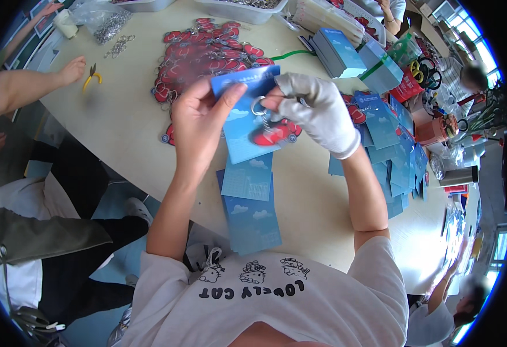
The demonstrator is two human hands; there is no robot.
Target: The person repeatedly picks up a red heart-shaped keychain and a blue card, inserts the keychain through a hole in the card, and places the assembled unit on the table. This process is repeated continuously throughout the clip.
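Between the thumb and fingers of my bare left hand (200,118) is a blue card (243,130) with white clouds. My right hand (320,115), in a white glove with bare fingertips, pinches the metal ring of a red keychain (272,135) in front of that card. The keychain's red body hangs below the ring, slightly blurred. Under my hands, more blue cards (250,222) overlap on the table toward my body. Beyond my left hand spreads a heap of red keychains (207,58) with metal rings.
Loose blue cards with keychains (389,144) lie right of my right arm. Card stacks (337,52) stand at the back right, near scissors (430,72). Yellow-handled pliers (92,77) and a clear bag of metal rings (106,23) lie left, by another person's arm (28,89).
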